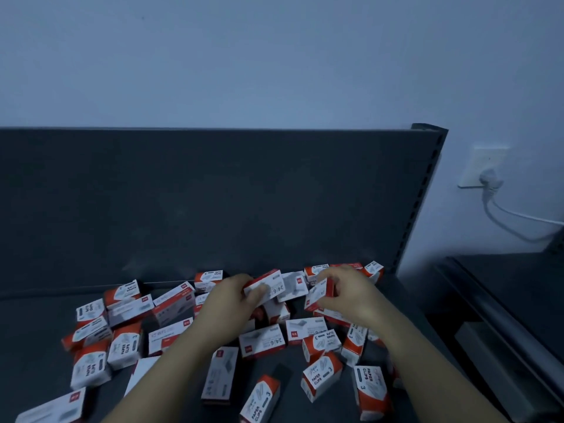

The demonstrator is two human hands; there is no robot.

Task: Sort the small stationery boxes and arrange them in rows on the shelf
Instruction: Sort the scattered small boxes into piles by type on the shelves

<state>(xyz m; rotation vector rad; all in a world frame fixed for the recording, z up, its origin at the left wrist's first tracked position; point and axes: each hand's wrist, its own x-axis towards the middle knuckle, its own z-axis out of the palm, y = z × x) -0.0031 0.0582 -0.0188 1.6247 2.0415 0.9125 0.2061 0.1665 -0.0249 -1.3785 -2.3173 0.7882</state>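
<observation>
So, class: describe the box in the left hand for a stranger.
Find the dark back panel. Below its middle, the left hand holds a long box above the pile. Unlike the box in the right hand, its whole 24/6 label shows.

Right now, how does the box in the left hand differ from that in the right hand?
The 24/6 box in the left hand shows its broad white face; the other box in the right hand shows a narrower white face and a red side. The 24/6 box is nearly flat; the other box steeply tilted. Both are red and white.
</observation>
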